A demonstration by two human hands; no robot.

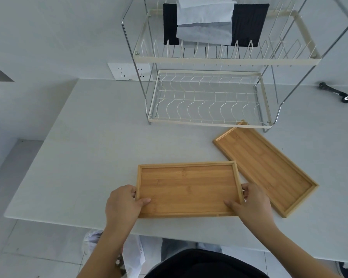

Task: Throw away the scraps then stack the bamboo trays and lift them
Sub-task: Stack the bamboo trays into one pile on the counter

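Both hands are gripping the near bamboo tray (189, 189) by its short ends: the left hand (124, 203) is clasping the left rim, thumb lying inside on the tray floor, and the right hand (249, 203) is mirroring it on the right rim. Holding it at both ends is keeping the tray level, which looks like readiness to carry it across. This tray is sitting close to the near edge of the white table (78, 157), and both trays are showing bare wood, so the scraps appear to be gone already. The second bamboo tray (269, 167) is lying angled just beside it, toward the right edge, its far corner tucked under the wire dish rack (209, 101) at the back edge. A white bag (133, 255) is hanging below the near edge, probably for the scraps. No readable writing or brand is showing anywhere.
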